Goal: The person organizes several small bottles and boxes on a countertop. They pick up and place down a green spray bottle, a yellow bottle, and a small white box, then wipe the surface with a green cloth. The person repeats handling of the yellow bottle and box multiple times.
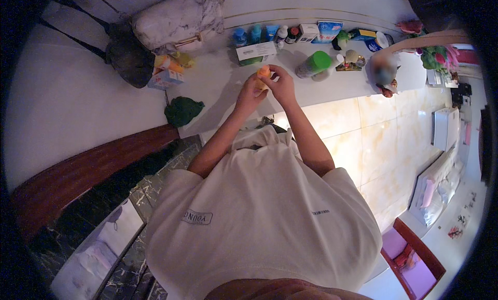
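Over the white counter (pixel 218 74), my left hand (pixel 251 94) is closed around a small yellow bottle (pixel 263 83) with an orange cap. The fingers of my right hand (pixel 282 86) touch the cap and the bottle's upper part from the right. Just beyond my hands lies a white and green box (pixel 256 53). A container with a bright green lid (pixel 321 60) stands to the right of them, with a white-capped bottle (pixel 337 60) beside it. Whether the orange cap is loose or tight cannot be told.
Along the wall stand blue bottles (pixel 240 37), a white box (pixel 308 32) and a blue-white packet (pixel 329 31). Small figurines (pixel 350 60) sit further right. A dark green cloth-like item (pixel 183 111) lies at the counter's left end, near orange and white boxes (pixel 166 77). Tiled floor (pixel 373 125) shows below right.
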The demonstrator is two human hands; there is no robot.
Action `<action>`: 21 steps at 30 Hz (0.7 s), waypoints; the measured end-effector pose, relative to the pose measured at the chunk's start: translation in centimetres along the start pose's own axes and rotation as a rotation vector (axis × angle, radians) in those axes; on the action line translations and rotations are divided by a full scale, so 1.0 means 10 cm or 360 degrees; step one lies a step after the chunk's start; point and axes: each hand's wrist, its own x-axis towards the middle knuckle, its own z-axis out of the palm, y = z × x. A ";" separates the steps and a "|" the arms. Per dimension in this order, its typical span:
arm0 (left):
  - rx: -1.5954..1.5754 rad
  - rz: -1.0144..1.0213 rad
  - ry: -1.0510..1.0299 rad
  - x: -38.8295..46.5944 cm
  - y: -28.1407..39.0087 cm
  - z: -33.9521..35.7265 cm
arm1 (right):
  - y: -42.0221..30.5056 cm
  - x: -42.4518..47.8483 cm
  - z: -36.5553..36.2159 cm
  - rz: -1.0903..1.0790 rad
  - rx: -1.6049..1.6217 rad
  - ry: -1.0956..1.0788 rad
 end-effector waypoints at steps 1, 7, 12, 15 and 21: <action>-0.0088 -0.0074 -0.0041 0.02 0.01 0.06 | 0.02 0.01 -0.05 -0.0023 -0.0006 0.0008; -0.0401 -0.0013 -0.0062 0.16 -0.05 0.39 | 0.10 0.08 -0.37 -0.0011 -0.0071 -0.0025; -0.0568 -0.0020 -0.0094 0.31 -0.19 0.70 | 0.23 0.17 -0.59 -0.0009 -0.0160 -0.0043; -0.0664 -0.0071 -0.0078 0.36 -0.15 0.85 | 0.30 0.22 -0.69 -0.0045 -0.0216 -0.0061; -0.0665 -0.0041 -0.0019 0.49 -0.09 1.08 | 0.20 0.24 -0.82 -0.0018 -0.0360 -0.0003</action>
